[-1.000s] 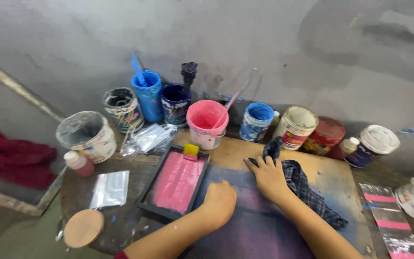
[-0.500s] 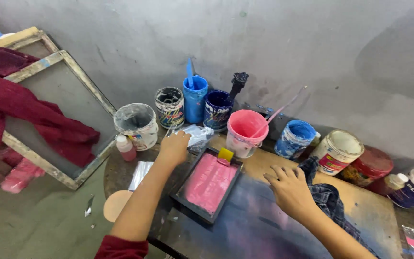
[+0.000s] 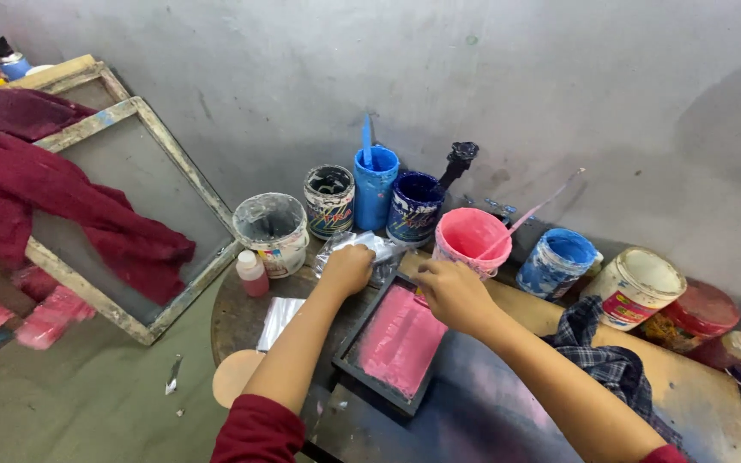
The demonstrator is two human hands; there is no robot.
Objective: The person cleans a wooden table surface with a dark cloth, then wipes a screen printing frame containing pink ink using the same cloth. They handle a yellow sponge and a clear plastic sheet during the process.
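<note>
- Both hands have come together at the far end of the small frame since half a second ago; then the right hand lay flat on the dark board, and now it sits at the frame's top edge.
- Crinkled clear plastic bag [image 3: 362,250] lies just beyond that frame, between the pots and the frame's far rim, long axis running left to right.
- Left hand [image 3: 349,268] rests on the bag, fingers curled down over it; whether they pinch it I cannot tell.
- Right hand [image 3: 449,291] is just beside, fingers bent loosely at the frame's far corner, holding nothing that I can make out; the left is the nearer to the bag.
- Black-rimmed small frame [image 3: 394,341] is a shallow rectangle, its mesh smeared matte pink, long axis pointing away from the person.
- Behind stand the paint pots: a pink bucket [image 3: 470,239] with a stick, a light blue cup [image 3: 375,185], a dark blue tub [image 3: 414,205], all paint-crusted.
- Checked cloth [image 3: 604,358] lies crumpled to the right; a large wooden screen frame [image 3: 122,214] leans left under a maroon cloth [image 3: 62,201].
</note>
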